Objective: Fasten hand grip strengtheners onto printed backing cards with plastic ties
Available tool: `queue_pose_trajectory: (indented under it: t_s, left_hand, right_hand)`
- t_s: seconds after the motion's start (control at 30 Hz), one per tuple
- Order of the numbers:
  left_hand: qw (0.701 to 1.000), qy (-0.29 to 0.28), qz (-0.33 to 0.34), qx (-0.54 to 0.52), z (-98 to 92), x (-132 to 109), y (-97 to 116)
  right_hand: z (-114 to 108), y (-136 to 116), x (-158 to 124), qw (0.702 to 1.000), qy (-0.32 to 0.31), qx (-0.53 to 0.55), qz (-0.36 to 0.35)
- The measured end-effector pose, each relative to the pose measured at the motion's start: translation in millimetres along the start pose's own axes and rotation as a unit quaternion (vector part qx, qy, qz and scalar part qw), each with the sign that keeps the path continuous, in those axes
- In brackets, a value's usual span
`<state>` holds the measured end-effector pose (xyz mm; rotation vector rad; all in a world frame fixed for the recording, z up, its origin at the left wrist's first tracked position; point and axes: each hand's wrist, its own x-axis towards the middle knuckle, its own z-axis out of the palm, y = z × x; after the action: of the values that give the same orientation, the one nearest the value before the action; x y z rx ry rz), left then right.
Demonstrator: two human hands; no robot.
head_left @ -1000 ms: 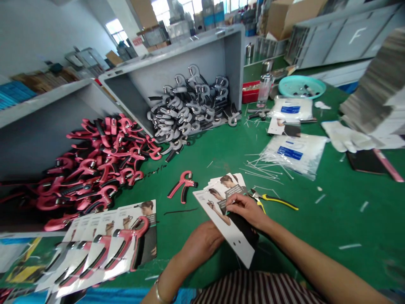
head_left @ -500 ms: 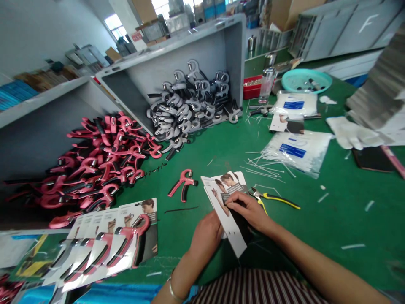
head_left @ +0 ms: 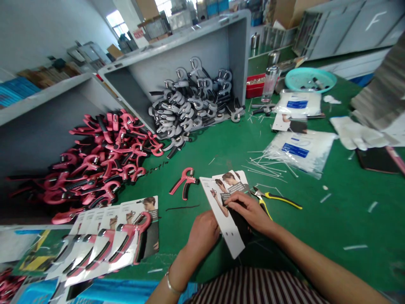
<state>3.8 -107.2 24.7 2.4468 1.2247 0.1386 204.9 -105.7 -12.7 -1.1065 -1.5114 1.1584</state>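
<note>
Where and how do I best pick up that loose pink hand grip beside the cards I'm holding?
Probably pinch the pink hand grip by its handle farther from the cards, coming from above and your left. It lies flat, its two handles splayed toward you, while its black knob points at the cards.

The counter (head_left: 322, 228) is green, with black handwriting (head_left: 157, 167) on it. Near its near edge, the front card (head_left: 234, 245) is white with a near-black block; the clothing (head_left: 253, 287) there is striped dark brown and pale. The lone grip (head_left: 185, 182) is pinkish red with black handles, as are the piled grips (head_left: 109, 145) toward the left edge. Farther back, the other heap (head_left: 180, 107) is grey and black inside a grey crate (head_left: 237, 50). The cutters (head_left: 283, 199) have yellow-and-black handles. Toward the far right corner: white ties (head_left: 267, 169), a clear bag (head_left: 319, 145) labelled blue, and a turquoise tray (head_left: 292, 80).
</note>
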Motion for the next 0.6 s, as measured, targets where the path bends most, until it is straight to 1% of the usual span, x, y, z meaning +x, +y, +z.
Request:
queue_pose_trajectory:
  t_s: [0.2,0.27,0.43,0.53,0.6]
  left_hand:
    - [0.997,-0.044,-0.063,-0.008,0.1,7.7,0.3]
    - [0.996,-0.041,-0.070,-0.027,-2.1,7.4,0.1]
    - [0.992,0.031,-0.058,-0.110,-16.3,9.2,3.0]
    - [0.990,0.063,-0.038,-0.118,-25.1,18.8,2.7]
    - [0.989,0.072,-0.018,-0.125,-27.4,25.8,0.0]
  right_hand:
    - [4.5,-4.8,-1.4,0.999,-0.012,-0.044,-0.014]
    - [5.4,-4.6,-1.5,0.999,-0.007,-0.048,-0.013]
    - [2.8,-3.9,4.1,0.999,-0.012,-0.034,-0.002]
    - [-3.1,-6.1,12.5,0.996,-0.015,-0.076,-0.035]
    - [-7.1,-8.9,17.5,0.989,-0.034,-0.125,-0.070]
